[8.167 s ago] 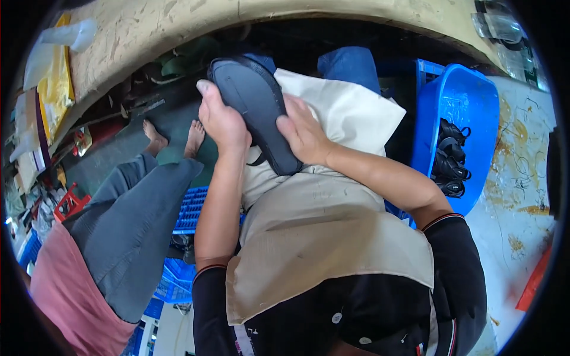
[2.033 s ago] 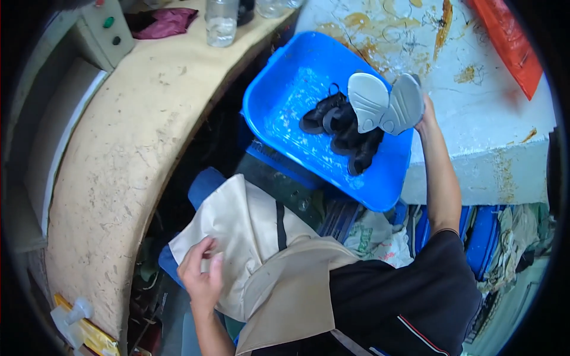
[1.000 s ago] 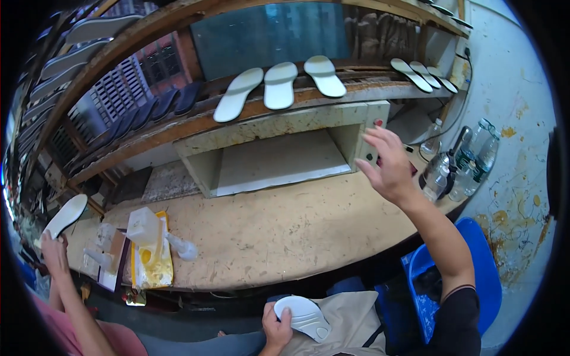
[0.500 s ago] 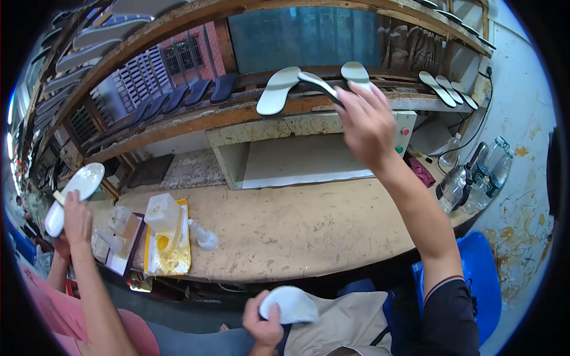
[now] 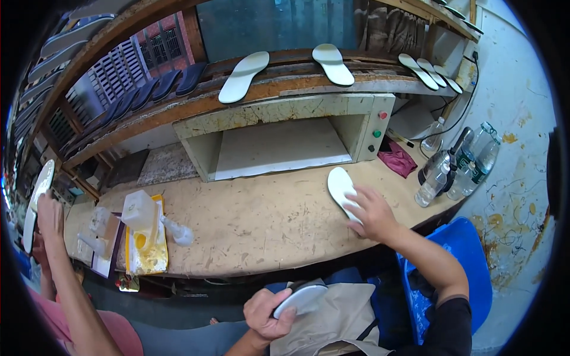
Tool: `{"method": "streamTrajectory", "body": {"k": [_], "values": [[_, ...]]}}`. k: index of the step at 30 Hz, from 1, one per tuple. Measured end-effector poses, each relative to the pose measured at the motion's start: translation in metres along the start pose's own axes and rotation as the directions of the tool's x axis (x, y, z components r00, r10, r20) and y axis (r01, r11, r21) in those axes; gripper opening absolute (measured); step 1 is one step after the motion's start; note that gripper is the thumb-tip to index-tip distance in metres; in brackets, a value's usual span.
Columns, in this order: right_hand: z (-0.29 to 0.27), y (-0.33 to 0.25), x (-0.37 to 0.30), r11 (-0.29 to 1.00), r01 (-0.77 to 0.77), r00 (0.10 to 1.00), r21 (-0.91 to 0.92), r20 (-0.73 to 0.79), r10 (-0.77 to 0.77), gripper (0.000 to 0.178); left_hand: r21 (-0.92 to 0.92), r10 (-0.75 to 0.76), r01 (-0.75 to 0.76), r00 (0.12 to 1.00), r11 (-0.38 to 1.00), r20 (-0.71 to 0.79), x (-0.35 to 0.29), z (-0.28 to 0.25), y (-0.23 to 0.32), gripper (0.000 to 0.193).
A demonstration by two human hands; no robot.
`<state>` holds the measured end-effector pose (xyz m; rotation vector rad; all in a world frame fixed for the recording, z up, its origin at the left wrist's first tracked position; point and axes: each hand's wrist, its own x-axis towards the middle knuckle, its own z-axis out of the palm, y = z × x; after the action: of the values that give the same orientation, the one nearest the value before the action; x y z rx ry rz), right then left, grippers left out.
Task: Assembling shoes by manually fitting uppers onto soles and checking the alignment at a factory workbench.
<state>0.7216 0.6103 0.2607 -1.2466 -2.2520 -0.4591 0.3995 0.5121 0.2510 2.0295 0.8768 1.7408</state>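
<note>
My left hand point(image 5: 268, 313) is closed around a white-faced shoe sole point(image 5: 300, 301) with a dark part showing at its far edge, held low over my lap. My right hand point(image 5: 375, 215) reaches over the bench, its fingers spread and touching the right edge of another white sole point(image 5: 341, 188). That sole lies on the brown bench top, white face up, and the fingers cover part of its near end. Two more white soles, a left one point(image 5: 244, 77) and a right one point(image 5: 333, 64), rest on the wooden shelf above the bench.
A pale metal box with an open front point(image 5: 279, 113) stands at the back. Plastic bottles point(image 5: 436, 185) are grouped at right, above a blue bin point(image 5: 475, 261). At left are a yellow tray with containers point(image 5: 159, 261) and a co-worker's hand point(image 5: 50, 212) holding a white sole.
My right hand has come down from the shelf to the bench, and the sole it carried now lies there. My left hand has turned its sole. The view has shifted right.
</note>
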Motion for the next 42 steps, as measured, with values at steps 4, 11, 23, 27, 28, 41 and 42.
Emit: {"method": "streamTrajectory", "body": {"k": [4,11,23,27,28,41,42], "values": [[0.007,-0.032,0.159,0.978,0.204,0.923,0.029,-0.339,-0.183,0.050,0.030,-0.179,0.177,0.978,0.984,0.107,-0.029,-0.007,0.025,0.024],[0.045,0.001,0.309,0.962,0.006,0.930,-0.271,-0.353,-0.105,0.034,0.062,-0.258,0.252,0.961,0.966,0.102,-0.050,-0.028,0.036,0.026],[0.072,-0.060,-0.028,0.900,0.355,0.892,0.254,0.197,-0.408,0.030,0.033,-0.435,0.435,0.900,0.900,-0.019,-0.073,-0.058,0.007,0.030],[0.067,-0.071,-0.031,0.982,0.029,0.920,0.188,0.379,-0.099,0.042,0.054,-0.407,0.406,0.913,0.912,0.019,-0.079,-0.045,0.015,0.029],[0.074,-0.080,-0.023,0.981,-0.048,0.954,0.187,0.301,-0.011,0.044,0.059,-0.409,0.407,0.911,0.912,0.042,-0.078,-0.039,0.019,0.029],[0.043,-0.062,-0.086,-0.207,-0.537,0.733,0.818,0.574,0.365,0.029,0.240,-0.262,0.223,0.953,0.945,0.148,-0.068,0.002,0.053,0.025],[0.034,-0.059,-0.115,-0.538,-0.436,0.615,0.722,0.675,0.407,0.038,0.227,-0.279,0.241,0.948,0.944,0.153,-0.065,0.012,0.052,0.025]]}}
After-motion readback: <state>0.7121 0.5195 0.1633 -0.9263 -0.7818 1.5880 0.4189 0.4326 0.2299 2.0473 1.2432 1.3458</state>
